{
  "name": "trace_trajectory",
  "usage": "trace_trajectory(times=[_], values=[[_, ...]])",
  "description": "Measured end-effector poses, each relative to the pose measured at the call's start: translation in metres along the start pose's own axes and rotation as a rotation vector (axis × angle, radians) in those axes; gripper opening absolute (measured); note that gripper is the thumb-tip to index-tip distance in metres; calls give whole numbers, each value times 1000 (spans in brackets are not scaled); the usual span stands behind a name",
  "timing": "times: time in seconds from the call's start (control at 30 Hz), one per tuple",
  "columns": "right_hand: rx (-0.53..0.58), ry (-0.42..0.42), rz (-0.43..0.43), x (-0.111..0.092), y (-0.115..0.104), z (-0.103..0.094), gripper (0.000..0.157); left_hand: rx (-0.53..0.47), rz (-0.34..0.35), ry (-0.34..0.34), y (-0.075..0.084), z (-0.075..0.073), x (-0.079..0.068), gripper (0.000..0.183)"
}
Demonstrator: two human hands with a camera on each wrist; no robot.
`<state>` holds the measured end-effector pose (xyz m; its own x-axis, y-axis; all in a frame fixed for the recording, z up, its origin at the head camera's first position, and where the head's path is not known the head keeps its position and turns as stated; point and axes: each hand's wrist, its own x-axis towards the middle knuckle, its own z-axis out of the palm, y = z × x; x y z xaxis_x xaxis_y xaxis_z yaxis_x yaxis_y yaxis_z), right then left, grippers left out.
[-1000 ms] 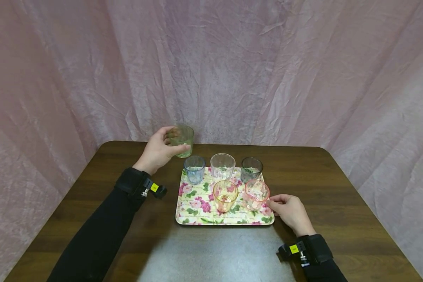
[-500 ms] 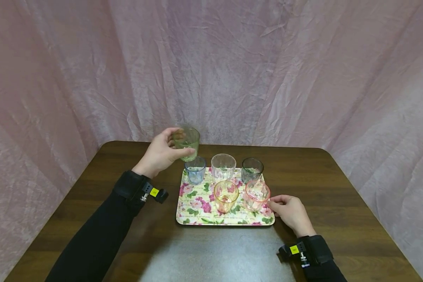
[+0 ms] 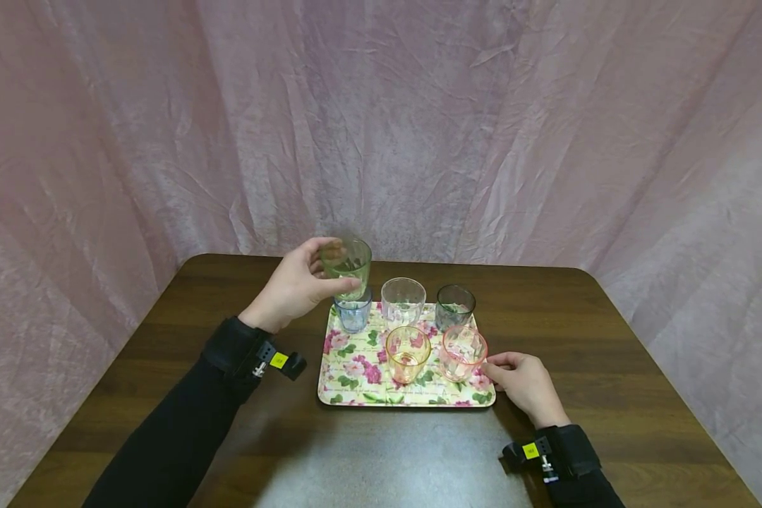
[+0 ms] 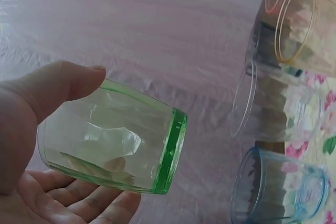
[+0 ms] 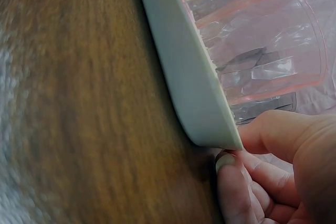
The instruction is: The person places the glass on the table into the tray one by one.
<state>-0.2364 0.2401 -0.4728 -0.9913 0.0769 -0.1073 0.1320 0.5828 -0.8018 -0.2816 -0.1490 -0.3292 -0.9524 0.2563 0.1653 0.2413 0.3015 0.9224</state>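
Note:
My left hand (image 3: 298, 286) holds a green glass (image 4: 113, 137) between thumb and fingers, raised over the back left of the flowered tray (image 3: 355, 391). In the head view it overlaps the blue glass (image 3: 353, 317). At the tray's right side my right hand (image 3: 525, 384) pinches the rim, thumb above and fingertips (image 5: 227, 162) under the edge. Closest to that hand on the tray stands the pink glass (image 3: 462, 353), with the yellow glass (image 3: 408, 356) to its left. Behind them are the clear glass (image 3: 403, 302) and the grey glass (image 3: 454, 308).
The tray lies on a dark brown wooden table (image 3: 609, 395). A pinkish curtain (image 3: 419, 127) hangs right behind the table's far edge. Both wrists carry black straps with small cameras.
My left hand has carried the green glass to the right and slightly toward me, from beyond the tray's back left corner to over the blue glass. The right hand stays at the tray's edge.

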Motion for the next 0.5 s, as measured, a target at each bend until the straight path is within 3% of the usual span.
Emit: trace_trajectory(times=[0.5], values=[[-2, 8, -7, 1, 0, 0, 25, 11, 9, -28, 7, 12, -15, 78]])
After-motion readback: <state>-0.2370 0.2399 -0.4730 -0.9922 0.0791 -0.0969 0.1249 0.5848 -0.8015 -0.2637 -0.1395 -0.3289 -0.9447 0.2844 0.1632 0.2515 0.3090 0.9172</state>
